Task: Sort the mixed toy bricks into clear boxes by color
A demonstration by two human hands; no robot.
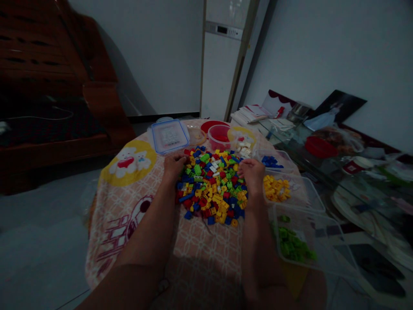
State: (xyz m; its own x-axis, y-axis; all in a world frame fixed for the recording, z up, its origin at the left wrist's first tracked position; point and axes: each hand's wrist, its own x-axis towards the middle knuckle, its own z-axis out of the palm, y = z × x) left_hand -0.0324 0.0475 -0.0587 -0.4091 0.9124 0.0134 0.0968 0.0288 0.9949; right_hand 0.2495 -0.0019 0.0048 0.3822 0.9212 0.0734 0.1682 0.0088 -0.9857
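Observation:
A heap of mixed building bricks (213, 185) in red, yellow, blue, green and white lies in the middle of the round table. At the heap's upper left edge is my left hand (174, 166), its fingers bent together against the bricks. My right hand (253, 173) is at the right edge with its fingers curled in. Whatever either hand pinches, if anything, is too small and dim to make out. To the right, clear plastic boxes hold sorted bricks: blue bricks (271, 162), yellow bricks (276, 188) and green bricks (294, 244).
White bricks (244, 149) sit behind the heap, beside a red-tinted round tub (219, 137). A clear lid with a blue rim (170, 136) lies at the back left. A patterned cloth (206, 262) covers the table. A cluttered glass table (309, 159) stands to the right.

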